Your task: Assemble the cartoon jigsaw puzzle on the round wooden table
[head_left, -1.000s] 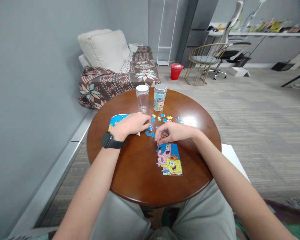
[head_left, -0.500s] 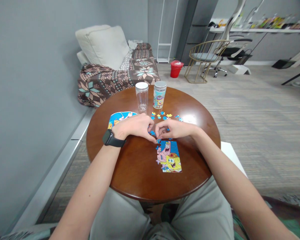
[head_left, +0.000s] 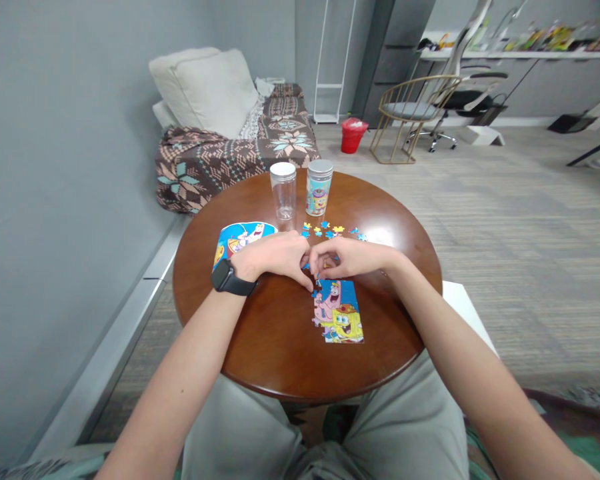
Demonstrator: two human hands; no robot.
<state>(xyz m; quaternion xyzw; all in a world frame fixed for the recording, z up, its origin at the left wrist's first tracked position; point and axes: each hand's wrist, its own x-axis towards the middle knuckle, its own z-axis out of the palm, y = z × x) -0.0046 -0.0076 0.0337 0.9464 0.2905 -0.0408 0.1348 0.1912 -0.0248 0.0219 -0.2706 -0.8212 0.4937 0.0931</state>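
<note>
A partly joined cartoon jigsaw puzzle (head_left: pixel 344 313) lies on the round wooden table, with a pink and a yellow figure on blue and an uneven left edge. Over its top left corner, my right hand (head_left: pixel 344 258) pinches a small puzzle piece (head_left: pixel 319 283); the fingertips partly cover it. My left hand (head_left: pixel 284 256), a black watch on its wrist, rests just to the left. Its thumb points at the puzzle's corner, apart from the curled fingers, and nothing shows in its grasp. Loose puzzle pieces (head_left: pixel 339 229) are scattered beyond my hands, some hidden behind them.
A clear jar (head_left: pixel 285 197) with a white lid and a cartoon-printed canister (head_left: pixel 319 193) stand at the back of the table (head_left: pixel 260 347). A cartoon picture sheet (head_left: pixel 225 245) lies at the left, partly under my left forearm. Beyond are a covered sofa (head_left: pixel 220 150) and a red bin (head_left: pixel 353 137).
My left thumb has drawn slightly down and left, away from the small piece at the corner. My right hand stays almost in place, still pinching there.
</note>
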